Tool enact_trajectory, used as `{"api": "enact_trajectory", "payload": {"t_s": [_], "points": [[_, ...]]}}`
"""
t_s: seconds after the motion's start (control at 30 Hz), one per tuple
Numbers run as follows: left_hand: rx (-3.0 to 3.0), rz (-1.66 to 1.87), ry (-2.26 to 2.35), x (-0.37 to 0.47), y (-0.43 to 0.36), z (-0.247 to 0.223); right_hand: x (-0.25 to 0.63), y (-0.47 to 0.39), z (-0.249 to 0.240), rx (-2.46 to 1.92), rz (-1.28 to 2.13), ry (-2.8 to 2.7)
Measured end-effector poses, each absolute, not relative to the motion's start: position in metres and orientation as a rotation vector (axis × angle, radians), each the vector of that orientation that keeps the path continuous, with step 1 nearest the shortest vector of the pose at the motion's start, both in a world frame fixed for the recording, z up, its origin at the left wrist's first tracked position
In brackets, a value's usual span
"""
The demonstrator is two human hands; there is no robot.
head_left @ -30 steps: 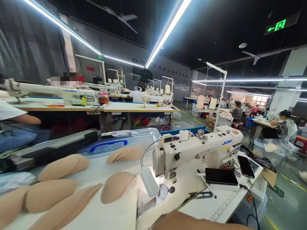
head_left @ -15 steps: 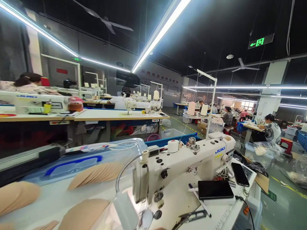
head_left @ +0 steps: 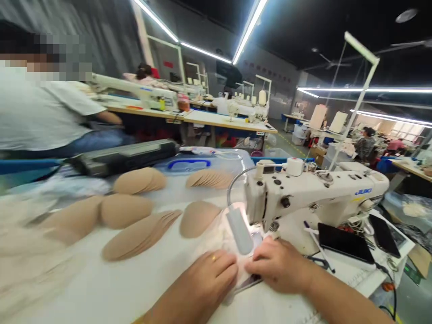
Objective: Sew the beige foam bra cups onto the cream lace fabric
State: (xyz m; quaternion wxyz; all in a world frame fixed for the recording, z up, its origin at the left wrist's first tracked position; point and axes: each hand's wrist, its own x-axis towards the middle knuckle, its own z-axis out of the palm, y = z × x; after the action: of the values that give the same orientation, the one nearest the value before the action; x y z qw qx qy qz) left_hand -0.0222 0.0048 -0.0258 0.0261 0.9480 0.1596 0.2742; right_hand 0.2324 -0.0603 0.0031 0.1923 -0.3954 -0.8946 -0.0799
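A white sewing machine [head_left: 317,193] stands on the white table, its needle area lit by a small grey lamp [head_left: 240,231]. Pale thin fabric [head_left: 216,236] lies under the needle area. My left hand [head_left: 214,274], with a ring on one finger, rests on this fabric with its fingers curled together. Just right of it, my right hand [head_left: 280,265] pinches the fabric's edge close to the needle. Stacks of tan oval pads [head_left: 138,240] are spread to the left.
A black phone [head_left: 346,243] lies on a white box at the right, beside a pen and scissors. Behind the pads is a clear bin lid with a blue handle [head_left: 189,164]. A person in a white shirt [head_left: 40,108] sits at the far left.
The view has turned left and down. Both my hands and forearms now show at the fabric, and more pads and the person at the left have come into view.
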Motion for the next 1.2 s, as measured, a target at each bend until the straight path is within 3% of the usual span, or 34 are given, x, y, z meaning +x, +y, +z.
{"api": "enact_trajectory", "payload": {"t_s": [0.27,1.2], "points": [[3.035,0.966,0.516,-0.006,-0.016,0.011,0.237,-0.070,0.011,-1.084,-0.049,-2.469],[2.866,0.937,0.464,-0.008,-0.009,0.001,0.230,-0.071,0.012,-0.908,-0.005,-2.353]]}}
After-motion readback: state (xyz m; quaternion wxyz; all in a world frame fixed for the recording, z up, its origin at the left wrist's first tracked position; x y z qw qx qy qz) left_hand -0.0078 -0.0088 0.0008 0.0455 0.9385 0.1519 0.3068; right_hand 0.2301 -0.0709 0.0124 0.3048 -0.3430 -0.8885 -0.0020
